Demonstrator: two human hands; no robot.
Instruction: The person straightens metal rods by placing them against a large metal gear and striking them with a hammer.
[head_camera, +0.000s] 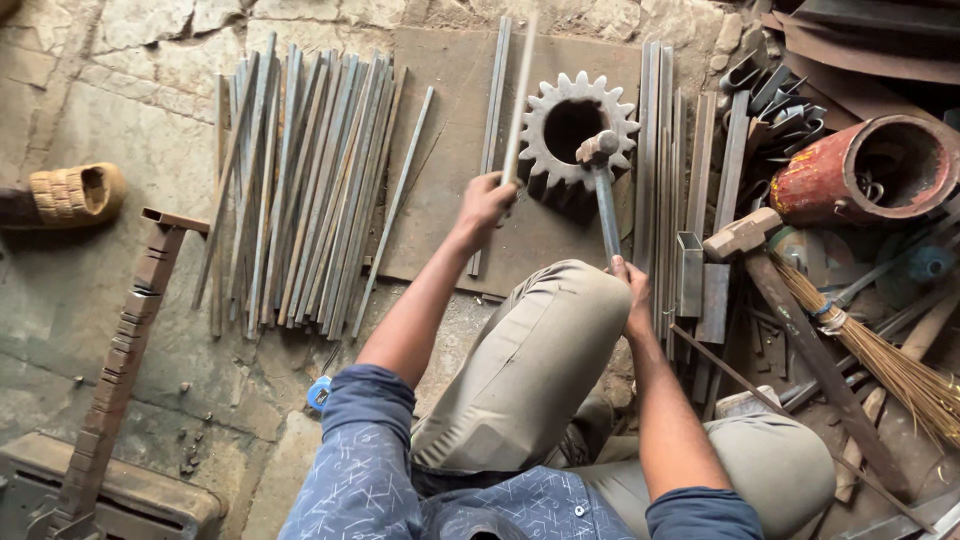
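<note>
— What sits nearest the bottom of the frame?

— Blue patterned sleeves (365, 470) and a bent knee in khaki trousers (535, 360) at lower centre; both forearms reach up the frame from there.

— And the right hand?

— The right hand (632, 290) is just right of the knee, fingers wrapped fully round the lower end of a hammer's metal handle; the hammer (603, 190) runs up the frame, and its head lies over the rim of a big toothed gear wheel (578, 125) at upper centre.

— The left hand?

— The left hand (485, 205) is closed in a fist round a thin metal rod (520, 100); the rod rises from the fist towards the top edge, blurred, passing just left of the gear.

— What is the gear on?

— A flat brown metal sheet (450, 180) on the stone floor; a few loose bars lie on it.

— Further out?

— On the left, a wide spread of long steel bars (300, 190) laid side by side; a woven sandal (75, 193) at the far left edge; more bars (660, 150) just right of the gear; a rusty red pipe (865, 170) at upper right, with a straw broom (880, 350) below it and a second mallet-like hammer (742, 233) between.
</note>
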